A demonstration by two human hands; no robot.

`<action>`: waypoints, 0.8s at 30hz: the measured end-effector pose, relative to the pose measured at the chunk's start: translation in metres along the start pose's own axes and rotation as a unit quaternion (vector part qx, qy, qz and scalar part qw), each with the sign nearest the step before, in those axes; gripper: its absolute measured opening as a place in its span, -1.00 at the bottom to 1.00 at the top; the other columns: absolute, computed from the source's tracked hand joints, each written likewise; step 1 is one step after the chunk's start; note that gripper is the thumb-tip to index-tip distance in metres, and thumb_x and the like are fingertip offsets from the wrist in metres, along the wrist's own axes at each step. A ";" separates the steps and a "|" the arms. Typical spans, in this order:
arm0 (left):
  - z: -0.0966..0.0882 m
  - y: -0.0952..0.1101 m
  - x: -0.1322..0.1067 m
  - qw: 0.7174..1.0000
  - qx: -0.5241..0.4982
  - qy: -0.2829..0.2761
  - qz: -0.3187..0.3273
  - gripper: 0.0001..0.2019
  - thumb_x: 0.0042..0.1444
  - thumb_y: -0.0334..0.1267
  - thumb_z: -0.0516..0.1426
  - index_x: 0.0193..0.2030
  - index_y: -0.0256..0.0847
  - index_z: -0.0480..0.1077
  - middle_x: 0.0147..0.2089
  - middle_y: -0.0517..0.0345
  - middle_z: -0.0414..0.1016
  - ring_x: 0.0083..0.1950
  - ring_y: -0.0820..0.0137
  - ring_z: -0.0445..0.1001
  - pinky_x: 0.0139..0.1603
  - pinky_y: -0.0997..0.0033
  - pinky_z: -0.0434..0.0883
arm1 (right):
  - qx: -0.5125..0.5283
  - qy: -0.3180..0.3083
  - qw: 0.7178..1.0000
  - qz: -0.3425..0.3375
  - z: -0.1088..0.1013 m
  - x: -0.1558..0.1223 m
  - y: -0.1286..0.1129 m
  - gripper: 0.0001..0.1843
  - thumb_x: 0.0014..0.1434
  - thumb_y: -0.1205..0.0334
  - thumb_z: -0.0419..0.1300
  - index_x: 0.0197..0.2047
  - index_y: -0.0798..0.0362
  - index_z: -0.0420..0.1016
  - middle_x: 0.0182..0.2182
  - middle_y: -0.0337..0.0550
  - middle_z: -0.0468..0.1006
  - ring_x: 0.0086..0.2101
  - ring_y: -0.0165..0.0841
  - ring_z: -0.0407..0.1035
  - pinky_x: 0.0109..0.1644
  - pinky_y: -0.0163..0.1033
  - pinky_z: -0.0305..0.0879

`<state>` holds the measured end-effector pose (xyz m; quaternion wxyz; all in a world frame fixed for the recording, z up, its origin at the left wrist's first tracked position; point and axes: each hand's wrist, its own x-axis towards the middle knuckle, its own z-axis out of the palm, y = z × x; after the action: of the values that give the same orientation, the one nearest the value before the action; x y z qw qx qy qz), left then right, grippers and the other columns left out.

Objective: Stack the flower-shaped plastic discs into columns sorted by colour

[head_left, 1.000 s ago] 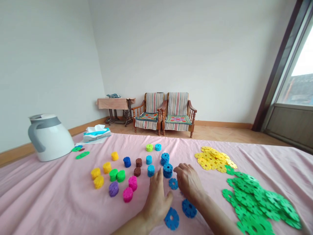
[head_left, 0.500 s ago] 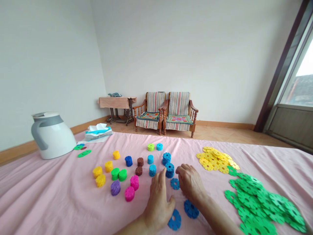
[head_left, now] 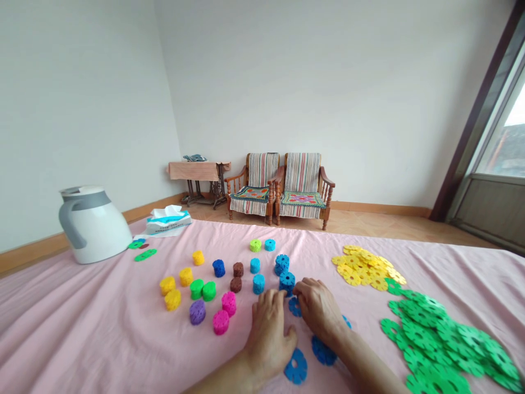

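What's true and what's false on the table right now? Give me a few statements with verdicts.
1. The left hand and right hand are low over the cloth, among flat blue discs. True.
2. The kettle stands at the right end. False: the kettle stands at the far left.
3. The green pile lies to the right of both hands. True.
4. The yellow pile lies nearer the camera than the green one. False: the yellow pile lies farther back, behind the green pile.
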<state>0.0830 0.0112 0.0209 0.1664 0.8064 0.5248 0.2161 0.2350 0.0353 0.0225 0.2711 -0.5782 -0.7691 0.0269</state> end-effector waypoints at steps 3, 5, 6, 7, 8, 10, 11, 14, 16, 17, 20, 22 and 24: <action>-0.001 0.000 0.000 1.000 0.000 -0.003 -0.002 -0.43 -0.10 -0.32 0.04 0.14 -0.22 0.16 0.15 -0.06 0.21 0.22 0.12 0.08 0.20 0.12 0.05 | 0.057 0.052 0.996 0.035 0.002 0.003 0.005 -0.71 0.03 0.45 -0.08 -0.39 0.05 0.45 -0.42 -0.13 0.50 -0.33 -0.35 0.37 -0.18 -0.28 0.19; -0.001 0.000 0.000 1.000 -0.003 -0.002 0.000 -0.44 -0.10 -0.31 0.04 0.14 -0.22 0.16 0.14 -0.06 0.22 0.21 0.11 0.09 0.19 0.12 0.06 | 0.127 0.095 0.984 0.078 0.004 0.005 0.009 -0.68 0.03 0.44 -0.10 -0.27 0.05 0.43 -0.36 -0.11 0.53 -0.29 -0.34 0.40 -0.17 -0.27 0.24; -0.001 0.000 0.000 1.000 -0.005 0.001 0.001 -0.44 -0.10 -0.31 0.04 0.13 -0.21 0.17 0.13 -0.06 0.23 0.20 0.11 0.10 0.18 0.12 0.07 | 0.165 0.106 0.976 0.096 0.005 0.006 0.010 -0.64 0.03 0.44 -0.11 -0.19 0.06 0.40 -0.31 -0.10 0.54 -0.25 -0.34 0.41 -0.15 -0.26 0.27; -0.002 0.000 0.000 1.000 -0.007 0.003 0.003 -0.44 -0.10 -0.31 0.04 0.13 -0.21 0.18 0.12 -0.05 0.24 0.18 0.11 0.11 0.17 0.12 0.08 | 0.203 0.106 0.968 0.107 0.007 0.007 0.012 -0.59 0.01 0.44 -0.12 -0.10 0.07 0.36 -0.26 -0.08 0.55 -0.21 -0.34 0.42 -0.12 -0.25 0.28; -0.002 0.001 0.000 1.000 -0.009 0.006 0.006 -0.45 -0.10 -0.31 0.04 0.12 -0.22 0.18 0.10 -0.05 0.24 0.17 0.12 0.12 0.16 0.12 0.09 | 0.238 0.096 0.960 0.112 0.009 0.008 0.014 -0.53 0.00 0.45 -0.12 -0.02 0.09 0.32 -0.20 -0.07 0.55 -0.16 -0.35 0.42 -0.08 -0.24 0.29; -0.003 0.001 0.000 1.000 -0.011 0.012 0.009 -0.45 -0.11 -0.31 0.04 0.12 -0.22 0.19 0.09 -0.05 0.26 0.15 0.12 0.13 0.14 0.12 0.10 | 0.291 0.068 0.948 0.107 0.013 0.008 0.016 -0.46 -0.02 0.46 -0.13 0.07 0.13 0.25 -0.11 -0.02 0.53 -0.07 -0.35 0.39 0.00 -0.22 0.28; -0.003 0.001 0.000 1.000 -0.012 0.013 0.010 -0.45 -0.11 -0.31 0.04 0.12 -0.23 0.19 0.08 -0.05 0.26 0.15 0.12 0.14 0.14 0.12 0.11 | 0.308 0.054 0.944 0.103 0.015 0.008 0.016 -0.44 -0.03 0.46 -0.13 0.08 0.15 0.24 -0.08 0.00 0.52 -0.05 -0.35 0.38 0.03 -0.21 0.27; -0.003 0.001 0.001 1.000 -0.012 0.013 0.006 -0.44 -0.12 -0.31 0.04 0.12 -0.25 0.19 0.08 -0.05 0.26 0.14 0.12 0.14 0.14 0.11 0.10 | 0.322 0.030 0.941 0.095 0.020 0.008 0.017 -0.43 -0.03 0.44 -0.11 0.10 0.20 0.24 -0.06 0.04 0.51 -0.03 -0.33 0.38 0.07 -0.19 0.26; -0.003 0.001 0.001 1.000 -0.012 0.011 0.004 -0.43 -0.11 -0.31 0.04 0.13 -0.25 0.19 0.08 -0.05 0.26 0.14 0.12 0.13 0.14 0.10 0.10 | 0.319 0.025 0.943 0.094 0.021 0.009 0.017 -0.44 -0.03 0.43 -0.10 0.09 0.21 0.25 -0.07 0.04 0.51 -0.03 -0.33 0.38 0.07 -0.19 0.26; -0.002 0.001 0.001 1.000 -0.012 0.010 0.003 -0.43 -0.11 -0.30 0.04 0.13 -0.25 0.19 0.08 -0.05 0.25 0.15 0.11 0.13 0.14 0.09 0.10 | 0.319 0.024 0.943 0.094 0.021 0.009 0.017 -0.44 -0.04 0.44 -0.10 0.08 0.21 0.26 -0.08 0.03 0.52 -0.03 -0.34 0.38 0.07 -0.20 0.26; -0.002 0.001 0.000 1.000 -0.012 0.008 -0.001 -0.44 -0.11 -0.30 0.05 0.13 -0.25 0.20 0.09 -0.05 0.25 0.15 0.11 0.12 0.15 0.09 0.09 | 0.321 0.025 0.942 0.097 0.022 0.009 0.018 -0.45 -0.05 0.44 -0.11 0.05 0.17 0.29 -0.10 -0.02 0.53 -0.05 -0.35 0.39 0.06 -0.23 0.27; -0.002 0.001 -0.001 1.000 -0.011 0.007 -0.002 -0.43 -0.11 -0.30 0.05 0.13 -0.26 0.19 0.09 -0.06 0.25 0.15 0.11 0.12 0.15 0.10 0.09 | 0.324 0.027 0.940 0.099 0.022 0.009 0.019 -0.44 -0.07 0.45 -0.11 0.04 0.15 0.30 -0.11 -0.04 0.54 -0.06 -0.35 0.40 0.04 -0.23 0.28; -0.003 0.002 -0.001 1.000 -0.009 0.007 -0.001 -0.43 -0.11 -0.30 0.05 0.13 -0.27 0.19 0.08 -0.06 0.25 0.15 0.11 0.13 0.14 0.10 0.10 | 0.330 0.032 0.938 0.100 0.023 0.009 0.019 -0.44 -0.08 0.45 -0.11 0.03 0.15 0.31 -0.14 -0.05 0.55 -0.09 -0.34 0.42 0.02 -0.22 0.30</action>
<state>0.0828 0.0094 0.0245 0.1708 0.8026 0.5250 0.2260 0.2402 0.0558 -0.0002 0.4668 -0.5304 -0.6465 0.2879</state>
